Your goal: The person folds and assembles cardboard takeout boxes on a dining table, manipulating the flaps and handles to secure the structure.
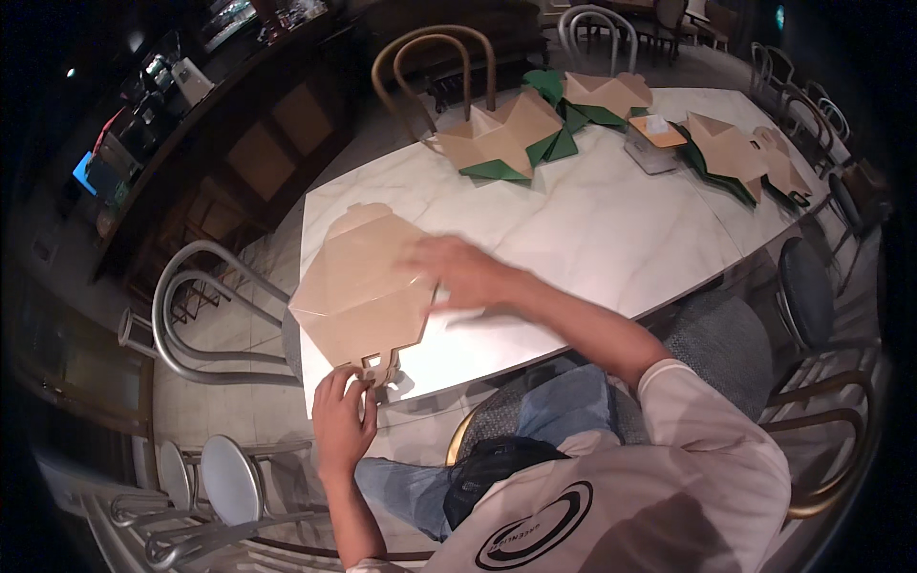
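At the far left, one silver chair (pixel 177 306) with a looped back stands by the end of the pale marbled bench (pixel 621 220). The left hand (pixel 344 418) is at the near left corner, its fingers bent against the cut-out tab of one brown cardboard blank (pixel 363 277); whether they pinch it I cannot tell. The blank lies creased and spread out on the bench's left end. Over its right edge is the right hand (pixel 463 274), blurred, partly open with the thumb apart from the fingers; contact with the card cannot be made out. Farther right, the person's pale shirt (pixel 659 497) carries a dark ring-shaped print (pixel 535 525) with small lettering across it. Along the far side lie four more card pieces, brown with green showing: two overlapping toward the middle, one (pixel 506 134) and another (pixel 607 93), then a small clear stand (pixel 654 158) with an orange panel, then two close together at the right end, one (pixel 724 148) and another (pixel 783 170).
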{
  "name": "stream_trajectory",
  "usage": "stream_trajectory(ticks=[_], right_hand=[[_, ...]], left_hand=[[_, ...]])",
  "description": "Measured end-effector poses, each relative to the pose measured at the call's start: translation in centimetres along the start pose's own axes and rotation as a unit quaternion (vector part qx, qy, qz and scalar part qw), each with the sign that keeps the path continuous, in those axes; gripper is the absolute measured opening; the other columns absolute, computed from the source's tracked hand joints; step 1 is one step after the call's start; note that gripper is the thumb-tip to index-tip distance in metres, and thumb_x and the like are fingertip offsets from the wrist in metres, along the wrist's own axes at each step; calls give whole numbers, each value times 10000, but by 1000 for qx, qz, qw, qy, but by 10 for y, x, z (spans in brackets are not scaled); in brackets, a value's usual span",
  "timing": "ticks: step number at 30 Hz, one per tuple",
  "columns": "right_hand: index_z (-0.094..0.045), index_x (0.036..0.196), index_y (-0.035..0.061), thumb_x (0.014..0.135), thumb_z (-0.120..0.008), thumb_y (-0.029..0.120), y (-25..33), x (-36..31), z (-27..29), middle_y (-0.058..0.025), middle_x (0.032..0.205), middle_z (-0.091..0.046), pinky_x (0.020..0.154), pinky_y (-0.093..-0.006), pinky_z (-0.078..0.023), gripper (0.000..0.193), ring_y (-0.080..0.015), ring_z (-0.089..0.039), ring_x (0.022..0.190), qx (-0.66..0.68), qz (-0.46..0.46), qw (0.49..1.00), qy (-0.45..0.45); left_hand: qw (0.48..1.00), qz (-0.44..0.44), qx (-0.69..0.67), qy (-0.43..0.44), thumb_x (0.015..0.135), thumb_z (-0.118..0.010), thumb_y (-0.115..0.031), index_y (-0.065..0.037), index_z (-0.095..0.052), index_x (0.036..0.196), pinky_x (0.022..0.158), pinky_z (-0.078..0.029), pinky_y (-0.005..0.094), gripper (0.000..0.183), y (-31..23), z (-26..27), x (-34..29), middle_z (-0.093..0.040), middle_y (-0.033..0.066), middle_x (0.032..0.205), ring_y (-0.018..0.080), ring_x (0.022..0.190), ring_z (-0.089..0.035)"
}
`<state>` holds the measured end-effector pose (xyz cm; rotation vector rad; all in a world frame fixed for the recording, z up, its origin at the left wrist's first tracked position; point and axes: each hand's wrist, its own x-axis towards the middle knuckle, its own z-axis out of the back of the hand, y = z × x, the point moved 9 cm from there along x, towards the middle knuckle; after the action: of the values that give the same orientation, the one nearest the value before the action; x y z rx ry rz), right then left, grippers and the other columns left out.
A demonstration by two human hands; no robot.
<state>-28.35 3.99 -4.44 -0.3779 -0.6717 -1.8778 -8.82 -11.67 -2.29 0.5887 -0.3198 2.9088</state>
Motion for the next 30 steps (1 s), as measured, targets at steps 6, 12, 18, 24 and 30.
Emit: stream_trajectory(ticks=[6, 12, 18, 24, 30], right_hand=[[-630, 1319, 56, 871, -711, 152, -153, -61, 113, -176, 1473, -525, 1043, -503, -477, 465, -373, -555, 1270, -252, -283, 914, -145], [-658, 1100, 6, 874, -544, -19, -173, -90, 99, -176, 1338, -601, 874, -498, -573, 254, -374, -687, 1060, -217, -258, 937, -94], [-670, 1065, -19, 922, -643, 14, -78, -122, 190, -154, 1204, -689, 899, -430, -574, 148, -370, -695, 1066, -59, -162, 949, -263], [-694, 995, -13, 886, -697, -25, -17, -190, 206, -179, 1197, -716, 964, -382, -550, 110, -331, -697, 1146, 13, -155, 957, -245], [-652, 1068, 1, 918, -661, -60, -64, -300, 183, -89, 1197, -619, 885, -271, -550, 163, -127, -655, 994, 207, -362, 823, -386]], left_hand=[[995, 9, -83, 57, 841, -729, -73, -39, -680, 1060, 960, -479, 451, 228, 3, -19, -8, -662, 114, 1150, 333, 1080, -611], [996, -32, -86, 5, 859, -734, -94, -35, -677, 1132, 1056, -448, 459, 285, -7, -10, 23, -676, 144, 1184, 367, 1106, -619], [839, 151, -512, -109, 1057, -557, -447, -53, -557, 1395, 1022, -513, 450, 519, 54, -24, 79, -624, 171, 1326, 320, 1232, -619], [455, 198, -852, 164, 1062, -534, -470, -97, -421, 1512, 770, -661, 465, 595, 28, -131, 154, -552, 140, 1364, 275, 1077, -704], [583, 189, -762, 208, 1002, -535, -137, -7, -499, 1456, 760, -684, 399, 474, -97, -150, 187, -634, 142, 1274, 256, 1042, -724]])
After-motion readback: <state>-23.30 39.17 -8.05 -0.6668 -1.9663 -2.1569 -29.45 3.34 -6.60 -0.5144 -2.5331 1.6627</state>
